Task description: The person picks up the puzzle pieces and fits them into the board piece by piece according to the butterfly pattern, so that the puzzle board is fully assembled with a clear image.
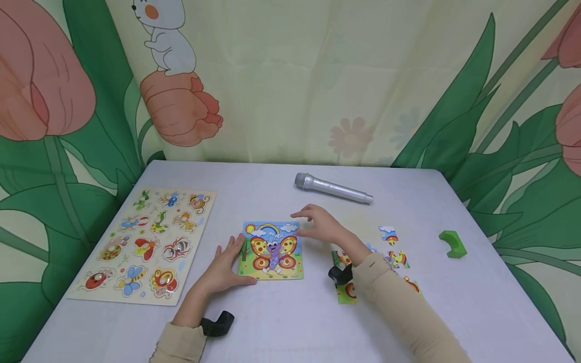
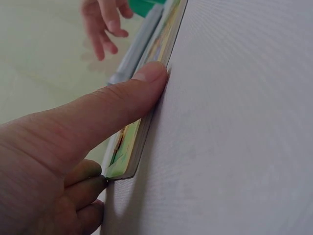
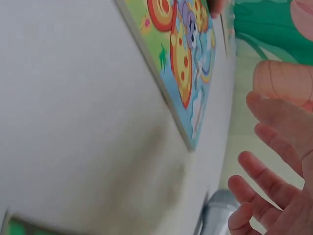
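Note:
A square butterfly picture board (image 1: 273,252) lies on the white table. My left hand (image 1: 225,264) rests against its near left corner, the fingers along the left edge and the thumb on the near edge. In the left wrist view the thumb (image 2: 122,95) presses the board's side (image 2: 142,132). My right hand (image 1: 321,224) is raised at the board's far right corner, fingers spread, holding nothing. The right wrist view shows this hand (image 3: 279,171) apart from the board (image 3: 183,68). Loose puzzle pieces (image 1: 398,259) lie to the right, partly hidden behind the right forearm.
A large wooden insect puzzle board (image 1: 150,247) lies at the left. Behind the hands is a silver toy microphone (image 1: 333,188). A green curved block (image 1: 453,244) sits at the far right. A printed curtain (image 1: 272,101) hangs behind the table.

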Motion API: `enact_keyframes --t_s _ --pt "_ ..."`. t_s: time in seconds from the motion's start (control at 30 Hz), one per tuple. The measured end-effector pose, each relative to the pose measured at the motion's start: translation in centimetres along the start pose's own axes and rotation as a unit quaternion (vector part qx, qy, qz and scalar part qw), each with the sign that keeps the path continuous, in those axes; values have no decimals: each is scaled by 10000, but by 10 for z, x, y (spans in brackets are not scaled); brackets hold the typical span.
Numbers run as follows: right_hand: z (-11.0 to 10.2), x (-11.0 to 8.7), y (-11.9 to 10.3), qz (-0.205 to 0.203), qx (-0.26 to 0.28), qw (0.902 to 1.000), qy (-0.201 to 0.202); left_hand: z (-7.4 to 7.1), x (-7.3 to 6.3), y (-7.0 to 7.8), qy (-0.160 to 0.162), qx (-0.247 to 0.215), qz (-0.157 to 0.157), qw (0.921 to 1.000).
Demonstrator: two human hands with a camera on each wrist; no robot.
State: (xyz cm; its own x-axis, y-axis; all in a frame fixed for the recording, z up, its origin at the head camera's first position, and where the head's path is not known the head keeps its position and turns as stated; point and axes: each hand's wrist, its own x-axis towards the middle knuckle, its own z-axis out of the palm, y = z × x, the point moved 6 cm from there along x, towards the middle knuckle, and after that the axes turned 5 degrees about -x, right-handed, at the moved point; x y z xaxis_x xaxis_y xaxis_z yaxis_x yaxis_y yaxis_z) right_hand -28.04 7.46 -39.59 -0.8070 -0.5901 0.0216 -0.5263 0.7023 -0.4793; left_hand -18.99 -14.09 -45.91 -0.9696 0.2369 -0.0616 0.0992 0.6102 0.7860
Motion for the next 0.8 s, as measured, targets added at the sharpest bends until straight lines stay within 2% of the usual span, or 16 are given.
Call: enact_keyframes --t_s 0.3,0.6,0.8 --pt "-23 -25 31 77 143 9993 345 -1 -1 -1 29 28 -28 10000" --pt "-45 -56 68 216 -29 9976 654 1 -1 1 1 -6 -10 10000" --pt "-57 -80 95 547 -149 9955 755 0 -1 1 8 31 -35 10000"
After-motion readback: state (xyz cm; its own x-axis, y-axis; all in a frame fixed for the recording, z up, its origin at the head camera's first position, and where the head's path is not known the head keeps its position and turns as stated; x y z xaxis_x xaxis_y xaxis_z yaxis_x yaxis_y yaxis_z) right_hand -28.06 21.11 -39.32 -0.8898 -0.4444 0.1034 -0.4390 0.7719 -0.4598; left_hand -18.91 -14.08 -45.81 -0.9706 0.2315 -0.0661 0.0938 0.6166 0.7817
